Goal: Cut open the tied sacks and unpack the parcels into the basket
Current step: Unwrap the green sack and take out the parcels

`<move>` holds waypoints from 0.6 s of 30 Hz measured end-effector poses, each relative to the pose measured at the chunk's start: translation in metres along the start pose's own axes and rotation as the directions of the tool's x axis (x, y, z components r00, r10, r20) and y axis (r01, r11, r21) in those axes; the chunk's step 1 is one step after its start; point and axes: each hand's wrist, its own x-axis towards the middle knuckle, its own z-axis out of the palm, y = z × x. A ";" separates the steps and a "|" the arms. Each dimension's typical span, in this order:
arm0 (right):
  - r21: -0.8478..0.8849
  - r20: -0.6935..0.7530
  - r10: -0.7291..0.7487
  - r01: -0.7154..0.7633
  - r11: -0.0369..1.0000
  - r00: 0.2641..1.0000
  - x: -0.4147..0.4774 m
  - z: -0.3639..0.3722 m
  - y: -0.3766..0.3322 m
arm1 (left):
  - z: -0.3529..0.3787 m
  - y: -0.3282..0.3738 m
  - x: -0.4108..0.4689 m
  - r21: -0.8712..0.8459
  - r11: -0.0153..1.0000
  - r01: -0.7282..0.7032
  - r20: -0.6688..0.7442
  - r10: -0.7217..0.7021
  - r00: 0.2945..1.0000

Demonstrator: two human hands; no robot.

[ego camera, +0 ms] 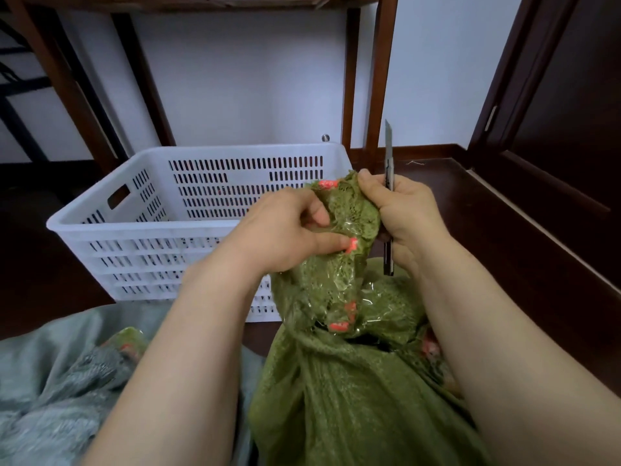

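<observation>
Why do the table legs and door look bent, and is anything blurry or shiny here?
Head view: the wide-angle lens bows the table legs and door; the grey sack at the lower left is soft; glare glints off the clear wrap of the parcel.

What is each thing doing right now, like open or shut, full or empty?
Green sack: open at the top.
Parcel: lifted partly out, held by both hands.
Knife: blade out, pointing up.
Basket: upright; no parcels visible inside.
Left hand: gripping the parcel.
Right hand: gripping knife and parcel.
</observation>
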 end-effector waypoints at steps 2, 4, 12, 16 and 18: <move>0.027 -0.020 0.036 -0.035 0.999 0.999 -0.002 0.000 -0.002 | 0.000 -0.003 0.001 -0.049 0.998 0.037 0.023 -0.036 0.999; 0.020 -0.041 0.064 -0.063 0.998 0.997 -0.002 0.001 0.001 | -0.001 -0.004 0.001 -0.023 0.999 0.032 0.033 -0.032 0.999; -0.262 0.149 0.135 -0.093 0.961 0.980 -0.007 -0.006 -0.006 | 0.001 -0.019 0.008 -0.172 0.984 -0.047 -0.147 0.021 0.989; -0.185 0.056 0.040 -0.029 0.982 0.998 -0.006 0.003 0.002 | 0.010 -0.023 0.010 -0.296 0.955 -0.038 -0.119 0.003 0.993; -0.086 -0.007 0.008 -0.009 0.996 1.000 -0.002 0.003 0.006 | 0.014 -0.021 0.010 -0.335 0.942 -0.021 -0.094 -0.012 0.995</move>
